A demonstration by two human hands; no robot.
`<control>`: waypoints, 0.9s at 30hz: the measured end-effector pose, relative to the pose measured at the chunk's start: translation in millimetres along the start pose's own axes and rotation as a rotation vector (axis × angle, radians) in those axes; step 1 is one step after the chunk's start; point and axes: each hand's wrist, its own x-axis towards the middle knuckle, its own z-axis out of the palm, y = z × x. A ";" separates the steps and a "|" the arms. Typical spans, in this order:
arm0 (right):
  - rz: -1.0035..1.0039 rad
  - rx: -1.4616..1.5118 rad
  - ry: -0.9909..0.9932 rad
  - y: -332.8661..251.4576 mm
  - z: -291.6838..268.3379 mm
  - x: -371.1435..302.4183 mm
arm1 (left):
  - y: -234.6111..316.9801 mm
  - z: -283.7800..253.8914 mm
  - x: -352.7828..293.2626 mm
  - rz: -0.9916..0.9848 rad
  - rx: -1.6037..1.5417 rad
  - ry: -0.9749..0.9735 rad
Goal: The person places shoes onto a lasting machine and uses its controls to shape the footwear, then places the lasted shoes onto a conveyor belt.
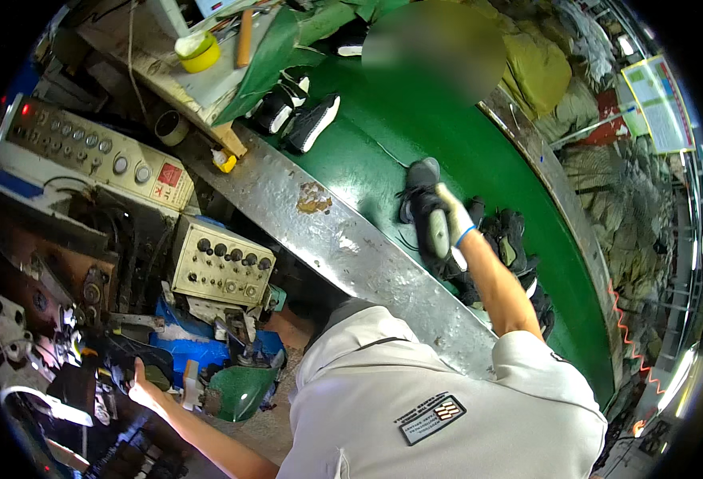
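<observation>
My right hand (454, 211), in a whitish glove with a blue cuff, grips a black lace-up shoe (427, 215) above the green conveyor belt. The shoe's pale sole end points toward me and its laces hang loose. Close by on the belt lie several more dark shoes (511, 239), partly behind my right forearm. Off to the left, my bare left hand (148, 391) is at a machine, thumb raised against a dark rounded piece (132, 359). Its other fingers are mostly hidden, and I cannot make out what the dark piece is.
A metal ledge (351, 247) runs between me and the belt. Control panels with knobs (222, 263) and gauges (96, 148) stand on the left. Black shoes with white soles (315, 124) sit farther up the belt, beside a bench holding a yellow tape roll (198, 52). Cloth-covered heaps (607, 184) line the far side.
</observation>
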 end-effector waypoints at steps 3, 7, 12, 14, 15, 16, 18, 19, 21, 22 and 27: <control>-0.346 -0.526 0.468 -29.9 -94.8 45.8 | 2.5 3.1 -13.7 -0.112 -0.300 -0.094; -0.332 -1.005 0.679 -32.2 -201.2 82.4 | 6.1 24.6 -98.7 -0.200 -0.541 -0.327; -0.794 -1.450 1.011 -0.2 -78.6 41.1 | 23.6 94.2 -207.8 -0.443 -0.433 -0.635; -0.661 -1.145 0.577 10.7 -13.7 10.0 | 34.1 140.4 -248.4 -0.405 -0.326 -0.828; -0.689 -1.097 0.299 23.5 -4.8 11.5 | 38.7 160.5 -269.4 -0.381 -0.272 -0.939; -0.470 -0.743 0.080 36.2 17.8 6.1 | 42.3 180.1 -289.1 -0.331 -0.220 -1.089; -0.260 -0.259 -0.295 62.5 49.9 0.2 | 59.0 209.4 -330.5 -0.222 -0.025 -1.362; -0.265 -0.137 -0.461 69.8 54.1 -0.4 | 75.7 216.6 -350.4 -0.162 0.116 -1.479; -0.413 0.157 -0.217 53.7 72.6 -8.4 | 95.3 223.8 -382.3 0.336 0.230 -1.653; -0.379 0.197 -0.186 35.3 67.9 -14.0 | 88.3 226.5 -387.2 0.377 0.161 -1.705; -0.319 0.247 0.050 -40.8 -50.6 -26.7 | 65.2 224.7 -346.0 0.255 0.259 -1.643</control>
